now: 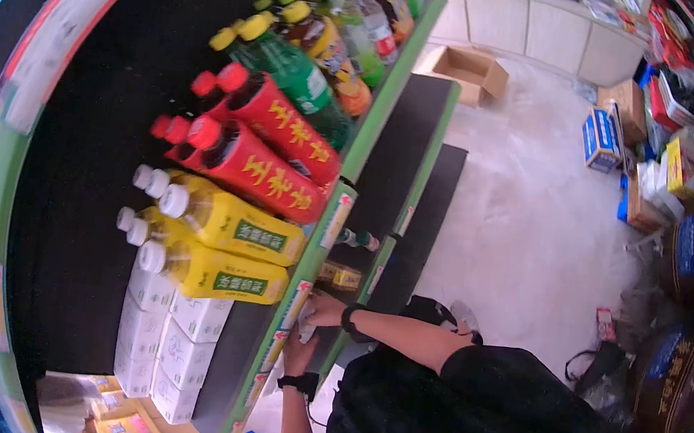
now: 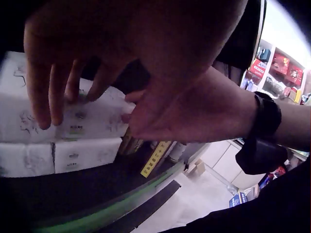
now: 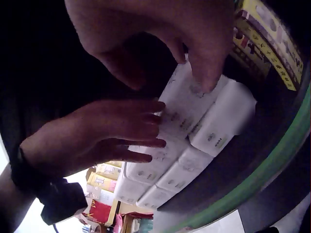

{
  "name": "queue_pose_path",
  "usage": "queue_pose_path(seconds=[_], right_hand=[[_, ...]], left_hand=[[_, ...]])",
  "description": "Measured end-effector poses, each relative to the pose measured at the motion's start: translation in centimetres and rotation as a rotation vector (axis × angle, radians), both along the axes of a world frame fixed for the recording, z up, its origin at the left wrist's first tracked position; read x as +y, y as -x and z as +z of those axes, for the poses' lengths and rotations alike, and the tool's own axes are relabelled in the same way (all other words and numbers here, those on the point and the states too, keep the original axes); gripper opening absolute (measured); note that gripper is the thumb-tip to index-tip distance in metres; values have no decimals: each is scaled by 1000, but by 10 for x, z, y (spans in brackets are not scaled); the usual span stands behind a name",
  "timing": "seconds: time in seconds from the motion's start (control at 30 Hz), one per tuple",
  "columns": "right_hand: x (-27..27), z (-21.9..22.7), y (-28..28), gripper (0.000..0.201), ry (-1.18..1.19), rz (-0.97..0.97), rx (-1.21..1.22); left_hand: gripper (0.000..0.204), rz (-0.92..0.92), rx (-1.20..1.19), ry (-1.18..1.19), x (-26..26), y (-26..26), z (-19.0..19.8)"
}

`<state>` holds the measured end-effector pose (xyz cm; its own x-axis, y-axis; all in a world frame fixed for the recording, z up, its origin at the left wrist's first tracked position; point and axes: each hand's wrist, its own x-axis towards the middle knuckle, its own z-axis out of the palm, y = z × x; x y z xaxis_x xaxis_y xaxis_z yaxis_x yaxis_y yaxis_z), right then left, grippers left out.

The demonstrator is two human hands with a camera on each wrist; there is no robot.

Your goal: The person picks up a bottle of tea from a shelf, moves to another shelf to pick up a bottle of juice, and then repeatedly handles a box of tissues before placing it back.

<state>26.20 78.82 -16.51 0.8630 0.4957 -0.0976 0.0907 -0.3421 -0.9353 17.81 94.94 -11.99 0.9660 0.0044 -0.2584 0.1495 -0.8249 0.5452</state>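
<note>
White wrapped packs lie stacked in rows on a dark lower shelf; the top pack (image 2: 92, 114) (image 3: 187, 99) is between the hands. My left hand (image 1: 299, 355) (image 2: 112, 43) (image 3: 97, 131) reaches over them, fingers extended and touching the packs' side. At the end nearer some yellow boxes (image 1: 343, 276) (image 2: 156, 158) (image 3: 272, 43), my right hand (image 1: 326, 309) (image 2: 194, 109) (image 3: 170, 24) has its fingertips on the top pack, thumb held apart. In the head view, the shelf edge partly hides both hands and the pack.
Yellow drink bottles (image 1: 244, 234), red bottles (image 1: 270, 171) and more white packs (image 1: 182, 370) fill the upper shelf, whose green edge (image 1: 256, 371) runs beside my hands. An open cardboard box (image 1: 466, 75) stands on the floor; goods (image 1: 677, 172) are piled along the right side.
</note>
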Motion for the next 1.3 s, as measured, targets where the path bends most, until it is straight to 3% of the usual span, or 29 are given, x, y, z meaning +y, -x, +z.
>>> queue_pose_path(seconds=[0.03, 0.13, 0.2, 0.33, 0.4, 0.47, 0.6, 0.67, 0.7, 0.73, 0.77, 0.8, 0.83, 0.93, 0.97, 1.0, 1.07, 1.13, 1.2, 1.27, 1.3], right_hand=[[-2, 15, 2, 85, 3, 23, 88], [53, -59, -8, 87, -196, -247, -201], [45, -32, -17, 90, -125, -98, 26], [47, -3, -26, 90, -166, -120, 185], [42, 5, -33, 95, -258, -82, 286], [45, 1, -37, 90, -206, -55, 275], [54, 0, -50, 81, -162, -117, 294], [65, -4, -56, 79, -178, -118, 277], [71, -9, -62, 79, -194, -110, 257], [73, -14, -66, 78, -203, -97, 235], [72, -13, -71, 77, -221, -78, 211], [74, -18, -75, 77, -235, -54, 185], [74, -25, -78, 76, -249, -32, 163], [62, -47, -79, 74, -252, 47, 81], [47, -45, -74, 73, -245, 62, 60], [26, -48, -60, 71, -199, 51, 59], [-41, -21, -17, 65, -106, -72, -40], [-116, 10, 21, 54, -186, 54, -28], [-166, -25, 74, 43, -207, 35, 239], [-232, -39, 138, 43, 294, -79, 242], [-268, -59, 164, 44, 494, -91, 267]], left_hand=[[82, -91, 72, -188, -3, -8, 11], [75, -77, 47, -81, 4, -14, 5], [66, -117, 91, -143, 6, -22, 6], [53, -274, -37, -188, 2, -35, 13], [48, -417, 94, -356, 60, -61, -52], [42, -302, 85, -237, 12, -67, -14], [29, -274, -169, -76, 24, -81, -35], [32, -226, 40, 156, 32, -83, -30], [35, -237, 189, -159, 42, -93, -42], [41, -248, 99, -178, 52, -92, -50], [46, -257, 7, -202, 35, -89, -35], [52, -222, -149, -260, 47, -88, -50], [63, -172, 50, -85, 33, -88, -22], [55, -56, 164, -8, 32, -69, -27], [51, -15, 167, 13, 4, -62, -2], [51, 181, 265, 299, -23, -31, 26], [45, 16, 337, 337, -41, 8, 46], [42, -131, 300, 182, -35, 57, 19], [36, -146, 418, 244, -36, 114, 15], [30, -179, 396, 153, -23, 178, 2], [34, -154, 411, 177, 2, 220, -41]])
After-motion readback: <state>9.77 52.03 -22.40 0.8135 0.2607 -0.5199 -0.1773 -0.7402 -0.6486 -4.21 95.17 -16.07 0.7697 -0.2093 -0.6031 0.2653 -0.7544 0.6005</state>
